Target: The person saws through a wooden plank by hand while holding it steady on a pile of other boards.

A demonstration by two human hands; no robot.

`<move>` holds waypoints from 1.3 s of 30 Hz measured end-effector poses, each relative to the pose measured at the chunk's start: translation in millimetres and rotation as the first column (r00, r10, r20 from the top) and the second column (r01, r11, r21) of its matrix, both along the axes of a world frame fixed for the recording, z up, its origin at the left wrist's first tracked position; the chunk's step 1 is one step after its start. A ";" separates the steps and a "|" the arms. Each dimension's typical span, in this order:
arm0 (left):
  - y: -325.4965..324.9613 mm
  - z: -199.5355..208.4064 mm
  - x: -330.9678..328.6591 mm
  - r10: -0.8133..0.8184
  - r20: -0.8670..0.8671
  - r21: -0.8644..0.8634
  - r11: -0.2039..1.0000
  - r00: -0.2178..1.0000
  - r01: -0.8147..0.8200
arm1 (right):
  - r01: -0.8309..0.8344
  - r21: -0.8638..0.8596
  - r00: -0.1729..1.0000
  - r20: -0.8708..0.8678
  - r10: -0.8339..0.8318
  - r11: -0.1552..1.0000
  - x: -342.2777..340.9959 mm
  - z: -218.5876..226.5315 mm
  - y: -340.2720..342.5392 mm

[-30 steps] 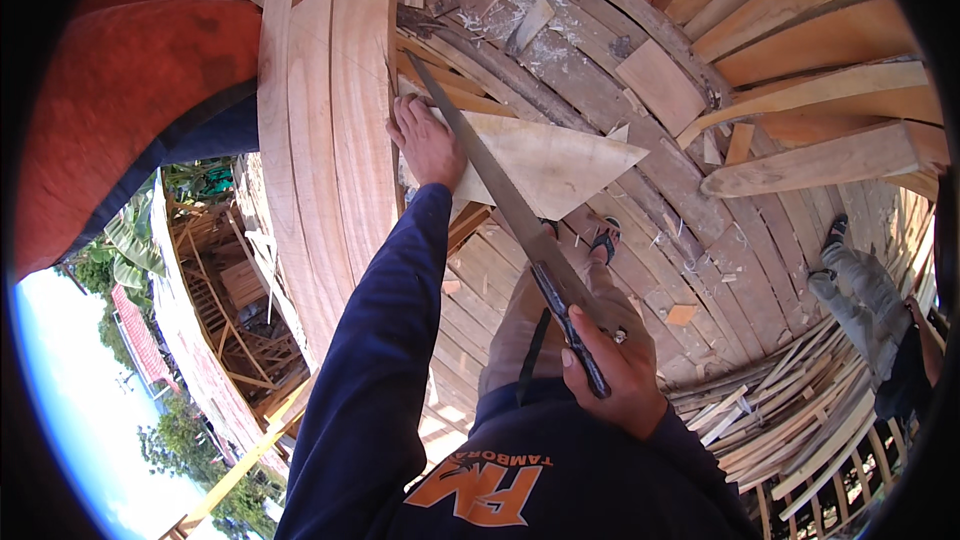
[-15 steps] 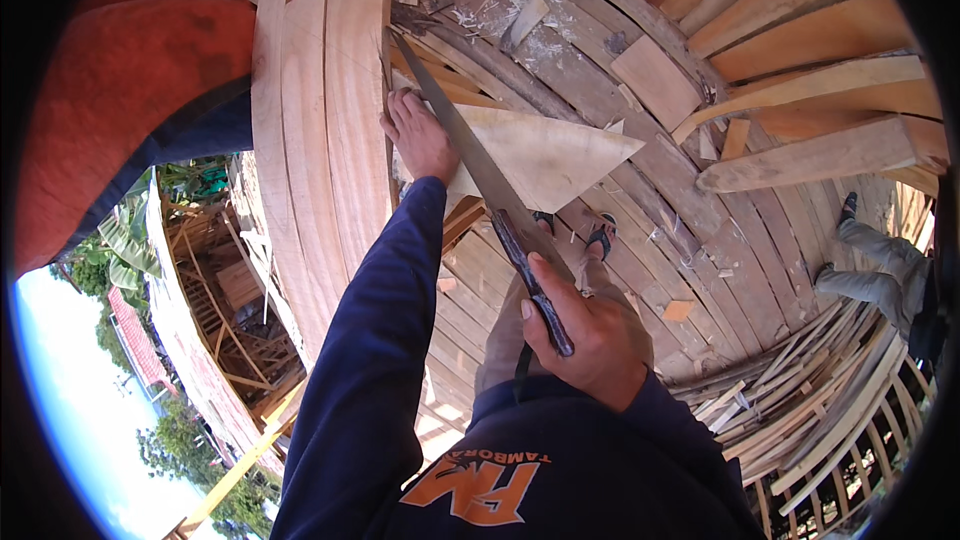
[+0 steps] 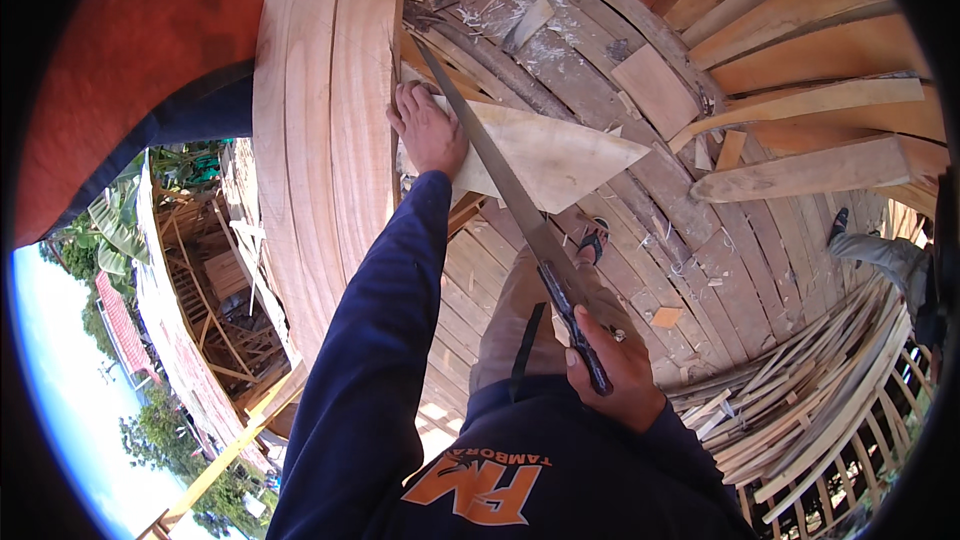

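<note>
Jutting saw [image 3: 503,170] past edge of board [image 3: 575,155]

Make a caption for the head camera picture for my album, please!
Saw in the right hand, left hand on a pale board, big planks alongside.

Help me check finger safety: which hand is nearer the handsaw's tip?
Left. The left hand is beside the handsaw's blade, close to its tip; the right hand holds the handle at the opposite end.
</note>
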State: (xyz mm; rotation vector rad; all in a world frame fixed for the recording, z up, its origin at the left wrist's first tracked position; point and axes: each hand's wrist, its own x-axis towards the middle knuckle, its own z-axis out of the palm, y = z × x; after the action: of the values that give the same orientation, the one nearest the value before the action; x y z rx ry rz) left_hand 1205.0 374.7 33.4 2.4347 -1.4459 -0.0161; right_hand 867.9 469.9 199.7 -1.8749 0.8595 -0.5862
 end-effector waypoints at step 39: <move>-1.3 -2.3 -0.6 0.019 0.025 -0.037 0.999 1.000 -0.018 | -0.011 -0.008 0.998 -0.055 0.010 1.000 -84.5 -17.4 51.6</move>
State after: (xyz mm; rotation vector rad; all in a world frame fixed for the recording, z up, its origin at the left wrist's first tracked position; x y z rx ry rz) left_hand 1204.4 373.4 31.1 2.4265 -1.4212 0.0452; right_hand 783.4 521.6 182.3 -1.9093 0.8834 -0.5349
